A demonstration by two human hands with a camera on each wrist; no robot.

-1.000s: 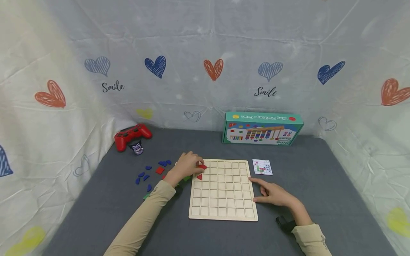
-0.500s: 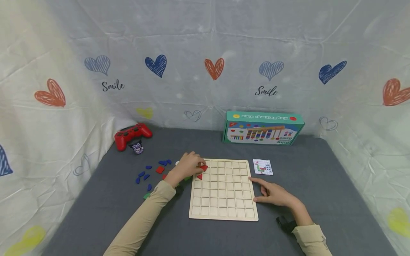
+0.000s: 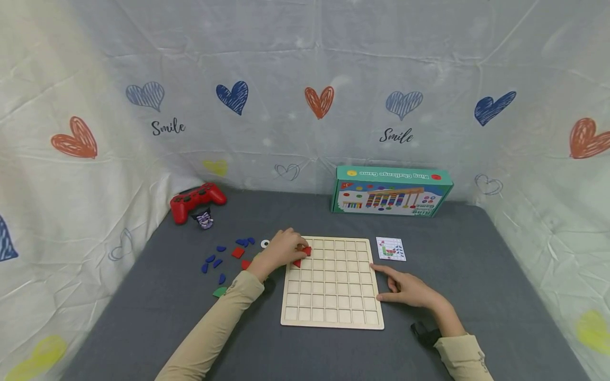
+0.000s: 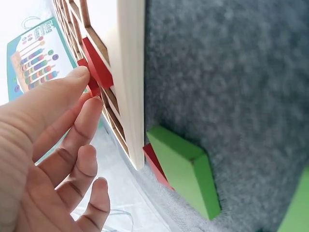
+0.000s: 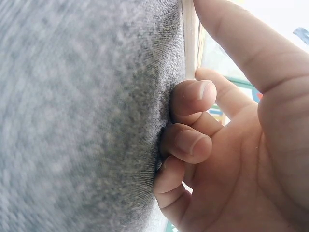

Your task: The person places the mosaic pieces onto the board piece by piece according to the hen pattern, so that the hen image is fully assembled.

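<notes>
My left hand (image 3: 281,251) is over the far left corner of the wooden grid board (image 3: 330,316), pinching a small red wooden piece (image 4: 91,79) between thumb and index finger. Beside it, a red triangle (image 3: 297,263) occupies a cell near the board's left edge, partly behind the fingers in the head view. My right hand (image 3: 411,289) touches the board's right side with its extended index finger and thumb. The remaining fingers of that hand bend down toward the cloth in the right wrist view.
Left of the board lie several blue half-round pieces (image 3: 217,263), red squares (image 3: 238,252) and a green block (image 4: 181,166). A small pattern card (image 3: 391,248) is at the right. Farther back are a game box (image 3: 388,191) and a red game controller (image 3: 197,202).
My left hand shifts slightly right and nearer with the red piece, which turns to look squarer. It now overlaps more of the red triangle. The right hand stays in place.
</notes>
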